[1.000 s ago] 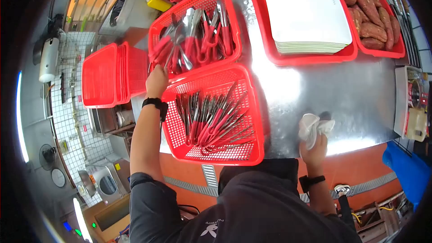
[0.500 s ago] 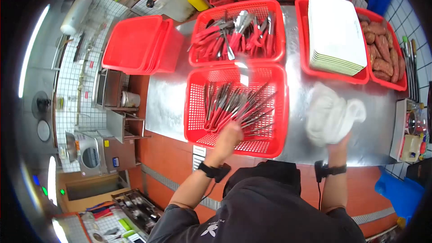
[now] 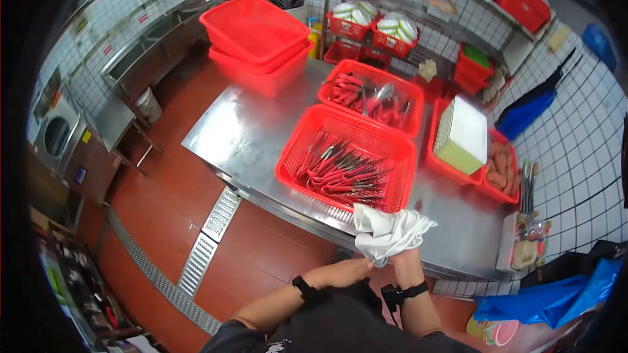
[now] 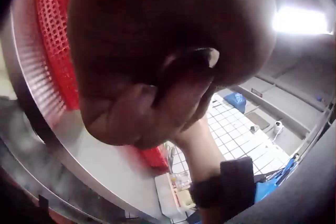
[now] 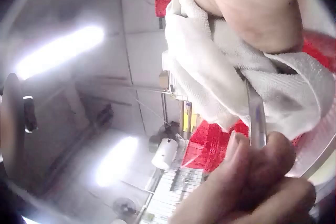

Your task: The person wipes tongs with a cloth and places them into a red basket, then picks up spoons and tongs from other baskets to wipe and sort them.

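Note:
My right hand (image 3: 407, 261) grips a bunched white cloth (image 3: 391, 230) at the near edge of the table. Beside it my left hand (image 3: 345, 273) has curled fingers. In the right wrist view, the left hand (image 5: 252, 176) pinches the end of a shiny, narrow metal utensil (image 5: 257, 121). The utensil's other end is wrapped in the folds of the cloth (image 5: 210, 71), so its kind is hidden. Just beyond the hands stands a red basket (image 3: 294, 137) with many red-handled tongs (image 3: 340, 173) lying side by side.
Behind it, another red basket (image 3: 418, 95) holds more red-handled utensils. White trays (image 3: 468, 134) are stacked in a red bin to the right, next to sweet potatoes (image 3: 500, 170). Nested red baskets (image 3: 255, 33) stand at the table's far left corner.
My left hand has gone from the far basket, past the tongs in the near one, back to beside the cloth. The right hand has brought the cloth in front of my body. The head view has turned.

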{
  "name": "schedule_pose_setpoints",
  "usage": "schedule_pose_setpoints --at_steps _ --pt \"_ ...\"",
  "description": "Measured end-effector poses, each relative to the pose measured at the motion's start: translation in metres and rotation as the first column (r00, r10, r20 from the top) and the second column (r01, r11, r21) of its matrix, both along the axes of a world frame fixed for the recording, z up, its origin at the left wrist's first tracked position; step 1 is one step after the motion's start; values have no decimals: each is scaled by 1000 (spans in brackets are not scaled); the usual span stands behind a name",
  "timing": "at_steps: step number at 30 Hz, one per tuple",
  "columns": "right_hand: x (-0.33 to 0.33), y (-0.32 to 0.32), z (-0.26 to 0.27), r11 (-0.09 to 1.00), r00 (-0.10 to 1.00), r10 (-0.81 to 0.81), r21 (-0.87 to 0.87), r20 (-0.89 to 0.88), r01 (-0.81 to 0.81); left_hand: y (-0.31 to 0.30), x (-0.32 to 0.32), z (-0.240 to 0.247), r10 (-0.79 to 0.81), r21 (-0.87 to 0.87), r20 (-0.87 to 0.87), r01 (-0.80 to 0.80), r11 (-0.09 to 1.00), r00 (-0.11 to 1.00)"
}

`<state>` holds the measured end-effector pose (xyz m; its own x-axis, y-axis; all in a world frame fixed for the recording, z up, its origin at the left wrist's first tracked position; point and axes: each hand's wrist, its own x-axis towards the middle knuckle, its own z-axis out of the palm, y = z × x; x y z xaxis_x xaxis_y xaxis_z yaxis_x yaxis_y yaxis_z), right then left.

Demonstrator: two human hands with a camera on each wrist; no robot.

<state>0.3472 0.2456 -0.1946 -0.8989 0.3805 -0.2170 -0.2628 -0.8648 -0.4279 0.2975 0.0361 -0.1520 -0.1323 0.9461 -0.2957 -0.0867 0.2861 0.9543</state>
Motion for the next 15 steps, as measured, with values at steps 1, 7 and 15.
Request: schedule_pose_setpoints --at_steps 1,7,15 --pt "7 8 -16 725 979 -104 687 177 -47 -6 9 3 -11 -31 8 11 999 1000" --pt "23 -66 91 992 962 -107 86 250 89 -38 23 10 12 155 -133 8 988 991" --pt "97 -1 30 760 985 -123 650 124 13 -61 33 2 -106 185 485 17 983 868"
